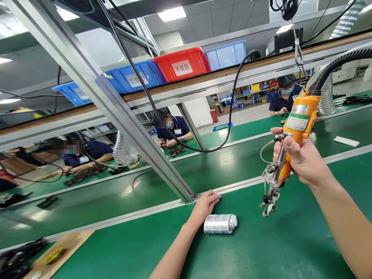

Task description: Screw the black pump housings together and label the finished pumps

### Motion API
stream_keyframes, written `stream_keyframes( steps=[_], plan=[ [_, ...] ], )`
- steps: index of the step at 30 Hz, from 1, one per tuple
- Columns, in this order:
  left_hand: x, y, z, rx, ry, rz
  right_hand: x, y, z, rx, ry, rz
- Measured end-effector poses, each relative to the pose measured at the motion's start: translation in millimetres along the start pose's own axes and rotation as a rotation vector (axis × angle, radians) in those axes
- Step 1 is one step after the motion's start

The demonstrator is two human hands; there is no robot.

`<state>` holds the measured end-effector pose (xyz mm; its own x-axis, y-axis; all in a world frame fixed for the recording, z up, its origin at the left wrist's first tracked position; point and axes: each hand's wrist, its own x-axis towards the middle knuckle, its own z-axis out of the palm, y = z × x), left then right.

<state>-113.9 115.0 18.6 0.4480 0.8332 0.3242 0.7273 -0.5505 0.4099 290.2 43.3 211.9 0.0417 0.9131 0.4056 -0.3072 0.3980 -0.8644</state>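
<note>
My right hand [302,159] is wrapped round an orange electric screwdriver [295,128] that hangs from a black cable, its metal tip [269,207] pointing down above the green mat. My left hand [205,205] rests on the green bench surface [261,248] with its fingers together and stretched flat, touching the aluminium rail [241,186]. A small silver cylinder with a white cap [220,224] lies on its side just right of that hand, close to it; whether they touch I cannot tell.
A slanted aluminium frame post [116,112] runs down to the rail by my left hand. Blue and red bins [181,64] sit on the overhead shelf. Other people work at the far side of the conveyor belts. A wooden board [58,254] with dark parts lies bottom left.
</note>
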Motion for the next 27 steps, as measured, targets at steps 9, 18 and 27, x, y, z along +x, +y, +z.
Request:
stream_keyframes(
  steps=[9,18,27],
  plan=[
    [2.6,-1.4,-0.3,0.041,-0.003,0.048,0.1,2.5,1.1,-0.027,-0.019,-0.012],
    [0.2,-2.7,1.0,0.052,0.013,0.060,0.7,1.9,-0.1,-0.024,-0.003,0.000],
    [1.1,0.8,-2.4,0.051,0.001,0.064,1.6,3.2,-0.3,0.002,-0.010,0.015]
  ],
)
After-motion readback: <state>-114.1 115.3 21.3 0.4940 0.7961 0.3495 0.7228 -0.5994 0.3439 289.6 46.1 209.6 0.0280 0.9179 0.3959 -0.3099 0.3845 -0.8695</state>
